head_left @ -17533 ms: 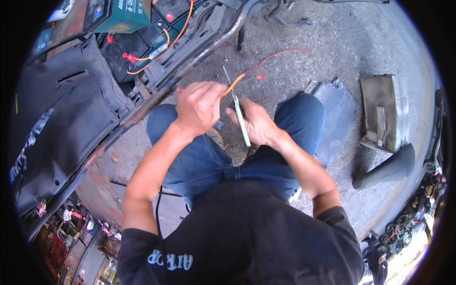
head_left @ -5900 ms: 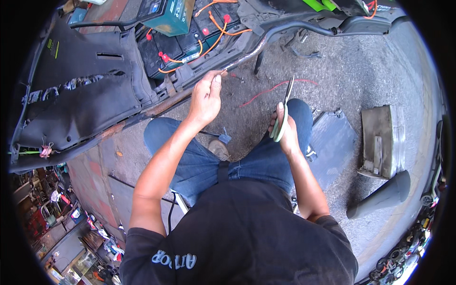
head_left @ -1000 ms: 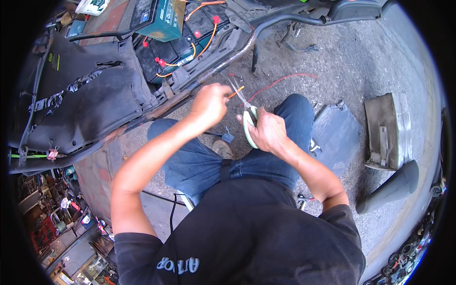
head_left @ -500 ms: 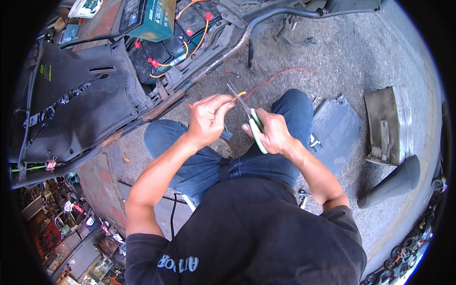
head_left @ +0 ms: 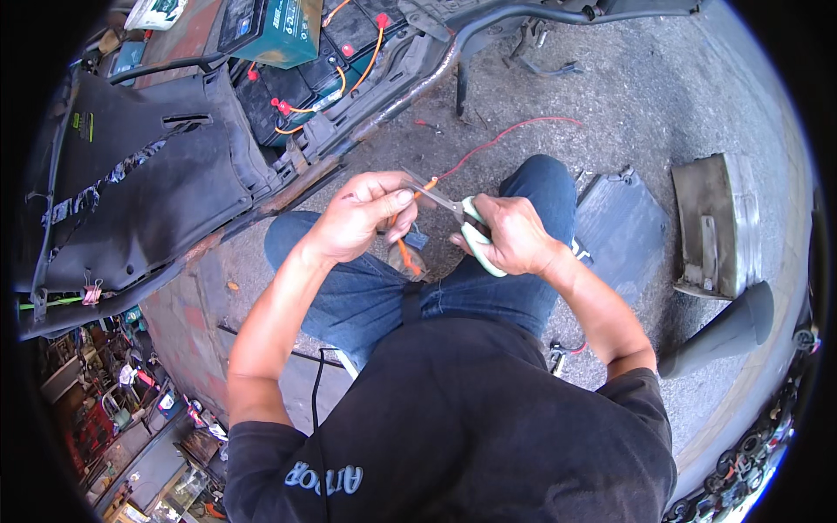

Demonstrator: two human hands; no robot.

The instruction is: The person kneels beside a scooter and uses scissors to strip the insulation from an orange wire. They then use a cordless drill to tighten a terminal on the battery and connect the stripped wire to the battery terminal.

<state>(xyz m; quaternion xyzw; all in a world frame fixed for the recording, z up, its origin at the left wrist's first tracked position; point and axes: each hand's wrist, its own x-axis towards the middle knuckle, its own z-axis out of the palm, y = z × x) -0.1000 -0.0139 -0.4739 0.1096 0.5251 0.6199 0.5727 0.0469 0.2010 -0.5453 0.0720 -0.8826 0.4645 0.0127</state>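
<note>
My left hand (head_left: 359, 218) pinches a short orange wire (head_left: 406, 256) between thumb and fingers. One part of the wire hangs down below the hand, and the other rises past the fingertips to the blades. Scissors (head_left: 478, 237) with pale green handles are gripped in my right hand (head_left: 521, 237). Their blades point up and left, lying against the upper part of the orange wire close to my left fingertips. Whether the blades are fully closed on it I cannot tell. Beyond my hands a thin red wire (head_left: 501, 135) curves across the ground.
Black batteries (head_left: 283, 96) with orange leads and red terminal caps sit inside a vehicle frame at the upper left, a teal battery (head_left: 277, 35) above them. A dark panel (head_left: 619, 235), a worn metal box (head_left: 713, 227) and a grey tube-like piece (head_left: 719, 336) lie to the right.
My left hand has turned and shifted slightly left, and the orange wire now hangs below it. My right hand has turned the scissors so the blades point more to the left.
</note>
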